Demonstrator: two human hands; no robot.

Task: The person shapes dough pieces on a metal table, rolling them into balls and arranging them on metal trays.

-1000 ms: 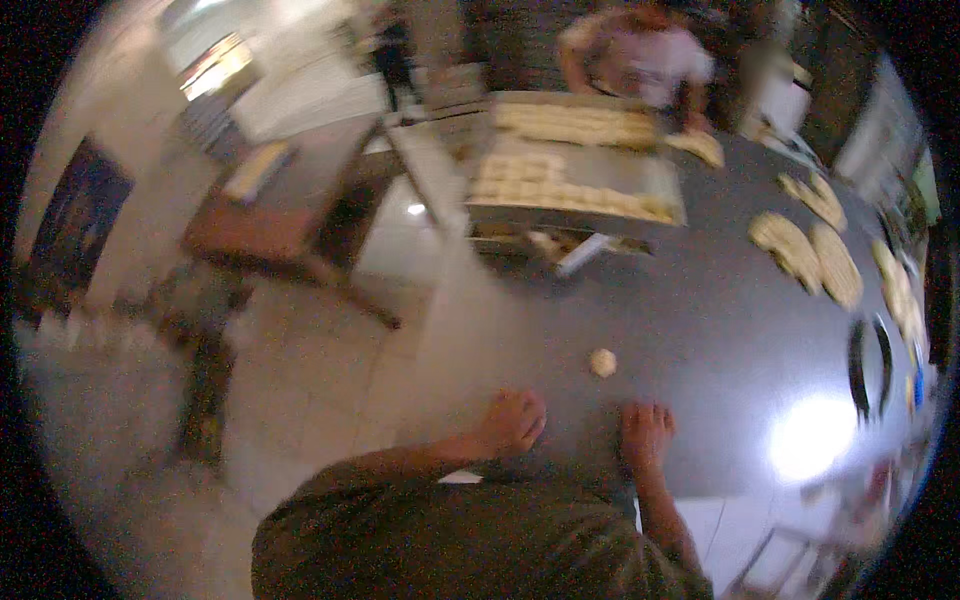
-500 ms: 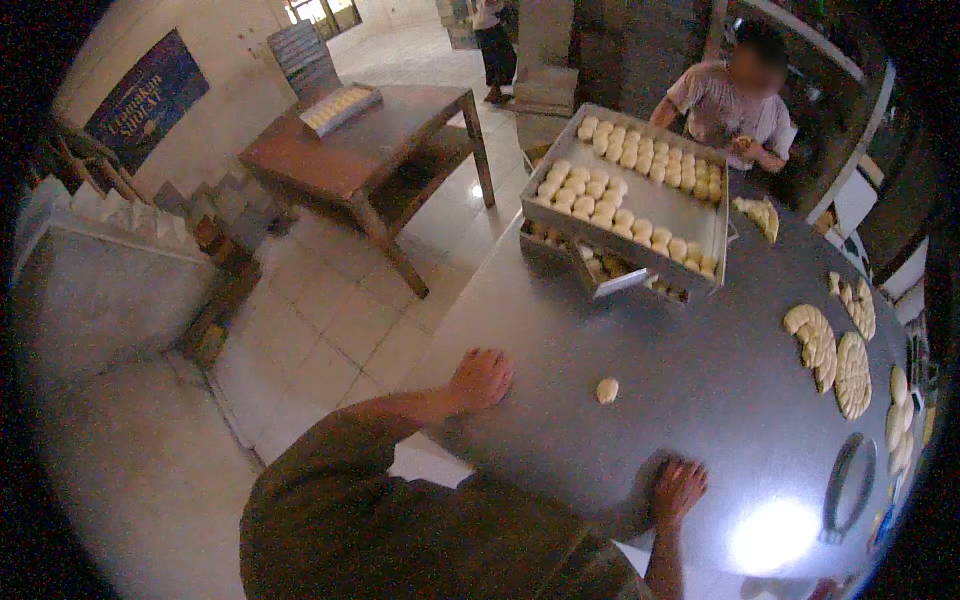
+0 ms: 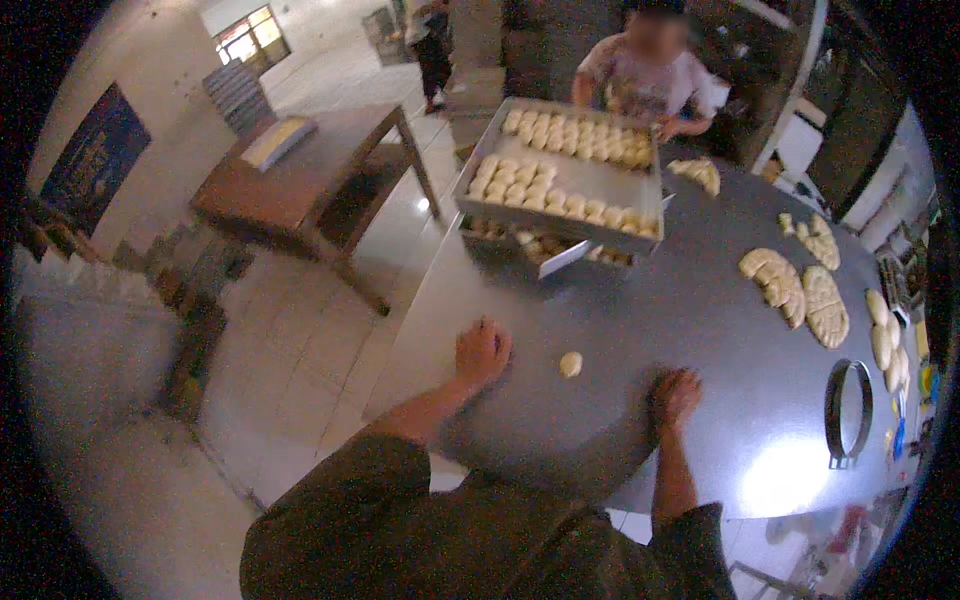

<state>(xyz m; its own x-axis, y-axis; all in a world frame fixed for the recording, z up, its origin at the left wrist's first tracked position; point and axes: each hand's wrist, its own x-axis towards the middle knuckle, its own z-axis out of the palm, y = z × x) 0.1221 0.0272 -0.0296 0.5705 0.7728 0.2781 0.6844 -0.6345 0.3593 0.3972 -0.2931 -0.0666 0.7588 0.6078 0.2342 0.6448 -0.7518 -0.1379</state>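
A small ball of pale dough (image 3: 571, 364) lies alone on the grey metal worktop (image 3: 600, 315). Just left of it, near the table's left edge, my left hand (image 3: 484, 352) rests low with curled fingers; whatever is beneath the palm is hidden. To the ball's right, my right hand (image 3: 677, 397) is also curled down against the metal, its underside out of sight. Neither hand touches the lone ball.
A tray (image 3: 560, 215) with rows of dough balls stands on other trays at the far side. Flattened dough pieces (image 3: 825, 307) and a metal ring-shaped tool (image 3: 849, 410) lie right. A co-worker (image 3: 650, 75) stands beyond; a wooden table (image 3: 285, 185) is at left.
The view has swung to the right. My right hand has slid forward and farther right over the worktop, and my left hand has come nearer the lone dough ball.
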